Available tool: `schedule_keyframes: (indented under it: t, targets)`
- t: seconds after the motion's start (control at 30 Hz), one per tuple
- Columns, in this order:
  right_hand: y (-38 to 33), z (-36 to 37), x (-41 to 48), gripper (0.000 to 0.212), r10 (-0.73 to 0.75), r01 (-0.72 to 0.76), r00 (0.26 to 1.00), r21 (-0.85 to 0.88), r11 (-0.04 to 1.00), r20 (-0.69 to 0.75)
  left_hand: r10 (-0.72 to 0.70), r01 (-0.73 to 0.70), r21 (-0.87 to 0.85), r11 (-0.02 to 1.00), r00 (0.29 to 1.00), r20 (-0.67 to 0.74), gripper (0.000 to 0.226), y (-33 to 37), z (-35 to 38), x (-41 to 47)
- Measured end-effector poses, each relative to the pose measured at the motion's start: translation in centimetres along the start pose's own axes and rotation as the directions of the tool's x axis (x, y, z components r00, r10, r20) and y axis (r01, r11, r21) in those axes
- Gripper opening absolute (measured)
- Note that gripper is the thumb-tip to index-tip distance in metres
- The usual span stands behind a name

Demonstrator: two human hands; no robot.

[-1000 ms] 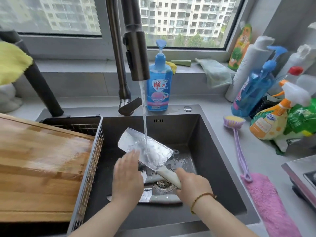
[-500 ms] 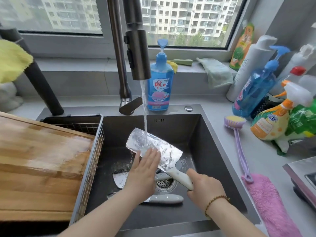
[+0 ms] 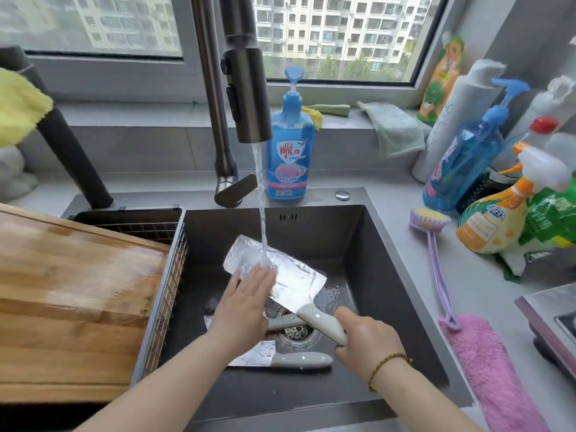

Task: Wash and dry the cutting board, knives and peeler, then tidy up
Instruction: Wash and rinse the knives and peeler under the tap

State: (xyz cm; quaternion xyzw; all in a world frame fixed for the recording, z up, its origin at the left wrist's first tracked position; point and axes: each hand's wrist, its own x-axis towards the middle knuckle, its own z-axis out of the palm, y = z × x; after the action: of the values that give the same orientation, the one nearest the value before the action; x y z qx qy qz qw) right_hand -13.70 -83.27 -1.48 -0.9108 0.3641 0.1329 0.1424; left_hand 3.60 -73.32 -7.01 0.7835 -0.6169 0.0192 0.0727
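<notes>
My right hand (image 3: 367, 339) grips the pale handle of a cleaver (image 3: 290, 280), whose wide blade lies under the running water over the dark sink (image 3: 383, 275). My left hand (image 3: 246, 302) lies flat on the blade with straight fingers. Two more knives lie on the sink floor: one with a grey handle (image 3: 290, 358) near the front, another (image 3: 282, 322) partly hidden under my left hand beside the drain. A wet wooden cutting board (image 3: 68, 300) rests on the wire rack (image 3: 162, 300) at the left. No peeler is visible.
The faucet (image 3: 246, 88) pours water in the middle. A blue soap bottle (image 3: 290, 154) stands behind the sink. A purple brush (image 3: 436, 260) and pink cloth (image 3: 492, 369) lie on the right counter, with several spray bottles (image 3: 498, 213) behind. A stove corner (image 3: 554, 322) is at right.
The cleaver has shifted right and slightly up under the stream. My left hand has slid from the blade's near left edge up across its face, uncovering the front knife.
</notes>
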Motion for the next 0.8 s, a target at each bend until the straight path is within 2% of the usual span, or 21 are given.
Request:
schedule_keyframes:
  t: [0.07, 0.13, 0.2, 0.23, 0.27, 0.3, 0.33, 0.4, 0.47, 0.53, 0.6, 0.67, 0.73, 0.8]
  targets:
    - [-0.2, 0.3, 0.0, 0.022, -0.003, 0.003, 1.0, 0.009, 1.0, 0.006, -0.04, 0.04, 0.002, 0.999, 0.999, -0.021, 0.083, 0.3, 0.4, -0.3]
    - [-0.3, 0.8, 0.2, 0.023, -0.007, 0.007, 1.0, 0.019, 1.0, 0.006, 0.06, -0.062, -0.021, 0.998, 0.996, -0.063, 0.075, 1.5, 1.4, -1.0]
    - [-0.2, 1.2, 0.3, 0.023, -0.006, 0.006, 1.0, 0.03, 1.0, -0.001, 0.152, -0.17, -0.156, 0.973, 0.981, -0.121, 0.064, 2.1, 1.7, -1.2]
    - [-0.1, 1.3, 0.4, 0.023, -0.004, 0.004, 1.0, 0.036, 0.999, -0.002, 0.136, -0.183, -0.259, 0.949, 0.973, -0.188, 0.059, 2.0, 1.8, -1.1]
    - [-0.1, 1.4, 0.4, 0.023, -0.004, 0.004, 1.0, 0.042, 0.999, -0.003, 0.046, -0.145, -0.385, 0.912, 0.965, -0.257, 0.05, 1.8, 1.5, -1.2]
    - [0.0, 1.4, 0.4, 0.023, -0.004, 0.005, 1.0, 0.046, 0.999, -0.004, -0.122, -0.043, -0.513, 0.857, 0.951, -0.285, 0.039, 1.6, 0.8, -1.4]
    - [0.1, 1.4, 0.4, 0.022, -0.004, 0.004, 1.0, 0.047, 0.999, -0.006, -0.319, 0.105, -0.627, 0.772, 0.917, -0.238, 0.029, 1.3, 0.0, -1.6]
    - [0.0, 1.3, 0.3, 0.021, 0.005, -0.004, 1.0, 0.047, 0.999, -0.007, -0.605, 0.418, -0.748, 0.516, 0.796, 0.028, 0.029, 0.9, -1.5, -1.9]
    - [-0.2, 1.2, 0.3, 0.019, 0.018, -0.017, 1.0, 0.06, 0.998, -0.016, -0.639, 0.578, -0.766, 0.283, 0.709, 0.299, 0.023, 0.5, -2.1, -1.6]
    - [-0.8, 1.2, 0.4, 0.017, 0.006, -0.004, 1.0, 0.083, 0.997, -0.02, -0.59, 0.608, -0.792, 0.052, 0.658, 0.467, 0.021, 0.5, -2.3, -0.9]
    - [-1.4, 1.1, 0.4, 0.016, -0.02, 0.021, 1.0, 0.095, 0.995, -0.01, -0.559, 0.564, -0.81, -0.162, 0.624, 0.546, 0.022, 0.6, -2.5, -0.1]
    - [-2.1, 1.2, 0.2, 0.024, -0.04, 0.04, 0.999, 0.091, 0.995, -0.002, -0.553, 0.496, -0.811, -0.309, 0.6, 0.578, 0.021, 0.7, -2.8, 0.3]
    - [-2.5, 1.4, 0.0, 0.031, -0.045, 0.044, 0.999, 0.087, 0.995, 0.009, -0.58, 0.453, -0.817, -0.357, 0.578, 0.574, 0.019, 0.6, -3.1, 0.5]
    - [-3.1, 1.3, 0.0, 0.026, -0.045, 0.045, 0.999, 0.09, 0.995, 0.004, -0.63, 0.443, -0.836, -0.323, 0.558, 0.54, 0.02, 0.6, -3.5, 0.7]
